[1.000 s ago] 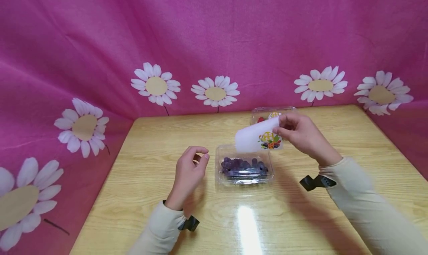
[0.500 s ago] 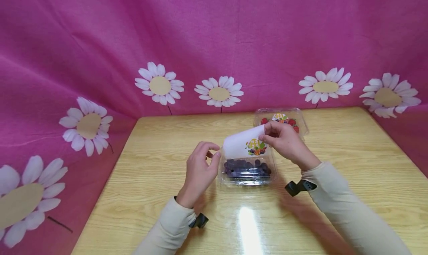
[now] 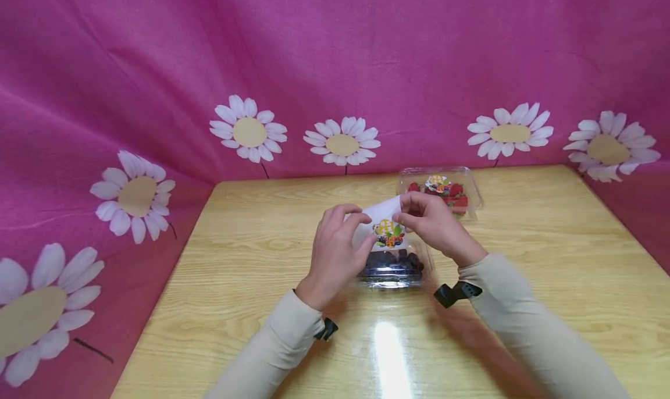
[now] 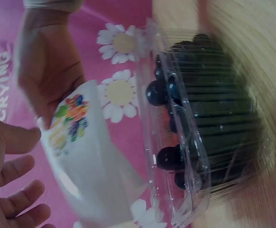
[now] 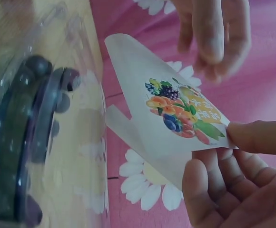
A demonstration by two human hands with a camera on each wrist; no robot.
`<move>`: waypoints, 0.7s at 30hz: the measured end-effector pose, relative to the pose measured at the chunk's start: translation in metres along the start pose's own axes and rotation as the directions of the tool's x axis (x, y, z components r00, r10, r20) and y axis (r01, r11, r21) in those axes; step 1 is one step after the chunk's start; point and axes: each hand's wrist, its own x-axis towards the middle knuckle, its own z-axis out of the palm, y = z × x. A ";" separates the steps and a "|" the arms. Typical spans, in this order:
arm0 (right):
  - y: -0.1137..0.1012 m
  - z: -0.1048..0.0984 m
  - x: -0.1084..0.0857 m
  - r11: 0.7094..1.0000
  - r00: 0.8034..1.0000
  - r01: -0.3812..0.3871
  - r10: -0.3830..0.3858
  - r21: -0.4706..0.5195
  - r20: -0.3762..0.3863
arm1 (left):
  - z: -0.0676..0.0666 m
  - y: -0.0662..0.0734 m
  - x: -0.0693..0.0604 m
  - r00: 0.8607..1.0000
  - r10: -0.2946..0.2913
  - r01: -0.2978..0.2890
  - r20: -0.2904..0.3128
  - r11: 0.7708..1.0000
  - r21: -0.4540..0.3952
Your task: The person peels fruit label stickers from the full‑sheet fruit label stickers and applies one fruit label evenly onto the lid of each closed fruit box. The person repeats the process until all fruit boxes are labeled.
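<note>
My right hand (image 3: 437,224) pinches one edge of a white sheet (image 3: 373,212) with a printed fruit sticker (image 3: 389,233) on it. The sheet curls above a clear plastic box (image 3: 387,281) of dark grapes (image 3: 400,260). My left hand (image 3: 337,253) is beside the sheet, fingers loosely bent and holding nothing. In the left wrist view a gap shows between the left thumb (image 4: 21,138) and the printed sheet (image 4: 85,161). The right wrist view shows the right thumb (image 5: 259,137) on the sticker's corner, and the left fingers (image 5: 214,38) hover near the sheet.
A second clear box (image 3: 473,198) of strawberries (image 3: 458,202), with a fruit sticker (image 3: 437,182) on its lid, is at the back of the wooden table (image 3: 241,259). Pink cloth (image 3: 419,50) with white daisies hangs behind and at the sides.
My right hand has carried the sheet left, over the grape box. My left hand has moved right and up to the sheet, now covering the box's left side. The strawberry box shows more fully.
</note>
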 end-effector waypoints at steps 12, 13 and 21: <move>-0.004 0.009 -0.003 0.999 0.997 0.031 -0.033 0.033 0.063 | 0.015 0.005 0.004 0.998 0.069 -0.068 -0.004 0.992 0.103; -0.004 0.009 -0.003 0.999 0.997 0.029 -0.031 0.040 0.065 | 0.016 0.005 0.004 0.998 0.070 -0.068 -0.010 0.992 0.103; -0.002 0.007 -0.005 0.996 0.996 -0.012 0.004 0.090 0.088 | 0.024 0.004 0.004 0.993 0.096 -0.091 -0.062 0.993 0.074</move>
